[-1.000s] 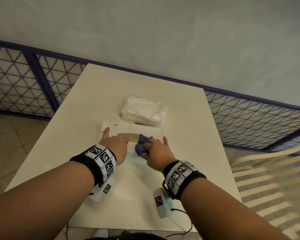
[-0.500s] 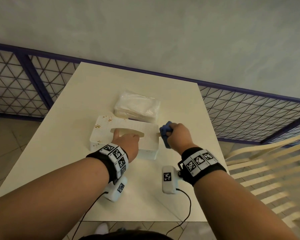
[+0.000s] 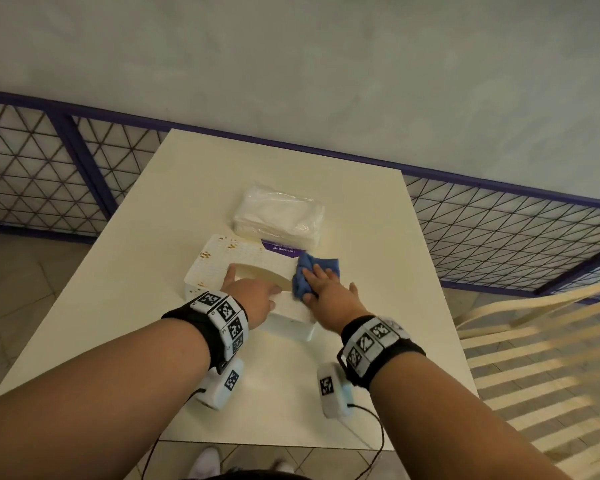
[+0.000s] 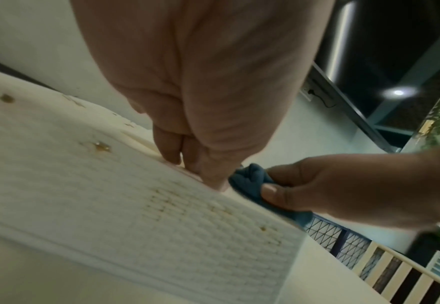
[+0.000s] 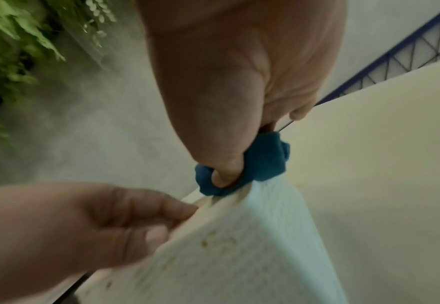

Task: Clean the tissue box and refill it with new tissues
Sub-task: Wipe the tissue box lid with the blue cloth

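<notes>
Your right hand (image 3: 329,289) presses a bunched blue cloth (image 3: 310,271) against the right end of the white textured tissue box (image 3: 222,259), thumb and fingers closed around the cloth. Your left hand (image 3: 253,296) steadies the box, fingers curled into the oval slot (image 3: 257,271) in its top, gripping that edge. The box sits in the middle of the pale rectangular table (image 3: 153,237).

By my reading you are mid-wipe and cleaning is far from done: brown spots (image 4: 102,147) dot the top toward the far-left corner, with fainter specks on the near face. Keep the left grip firm so the box does not slide, and work the cloth across the top toward those spots with short, firm strokes. Dried marks likely need repeated passes, and the textured surface may trap residue.

Whether any old tissues remain inside the box cannot be told; the slot shows only a tan interior. The clear-wrapped pack of white tissues (image 3: 279,218) lies just behind the box, still sealed as far as I can see.
</notes>
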Demonstrator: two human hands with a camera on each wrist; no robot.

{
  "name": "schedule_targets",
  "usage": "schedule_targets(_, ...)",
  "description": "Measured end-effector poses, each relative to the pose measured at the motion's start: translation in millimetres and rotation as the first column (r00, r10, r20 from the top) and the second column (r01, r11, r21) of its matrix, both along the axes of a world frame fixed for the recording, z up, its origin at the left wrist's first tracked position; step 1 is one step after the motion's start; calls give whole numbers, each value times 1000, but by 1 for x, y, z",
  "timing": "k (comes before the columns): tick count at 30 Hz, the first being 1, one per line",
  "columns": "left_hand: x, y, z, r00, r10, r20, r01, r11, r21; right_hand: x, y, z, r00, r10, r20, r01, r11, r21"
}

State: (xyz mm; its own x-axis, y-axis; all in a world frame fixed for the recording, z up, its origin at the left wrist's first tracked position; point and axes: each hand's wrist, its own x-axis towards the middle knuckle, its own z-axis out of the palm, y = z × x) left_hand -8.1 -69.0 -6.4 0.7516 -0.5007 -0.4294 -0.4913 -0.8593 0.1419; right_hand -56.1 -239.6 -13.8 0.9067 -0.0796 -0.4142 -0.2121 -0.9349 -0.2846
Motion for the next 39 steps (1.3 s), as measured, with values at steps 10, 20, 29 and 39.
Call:
schedule_targets(10, -1, 3, -6, 999, 27, -24, -28, 999, -45, -21, 2, -2, 992, 123, 19, -123, 992, 17)
schedule_targets(20, 5, 7, -6, 999, 3, -39, -3, 1000, -17, 5, -5, -14, 997, -72, 39, 68, 994, 80)
schedule_targets(29, 17, 22, 14, 941, -313, -129, 336, 911, 240, -15, 5, 18, 996, -81, 27, 80, 996, 31)
schedule_targets(39, -46, 15, 17, 945, -325, -45, 327, 919, 222, -35, 11, 29, 990, -137, -25, 139, 979, 147)
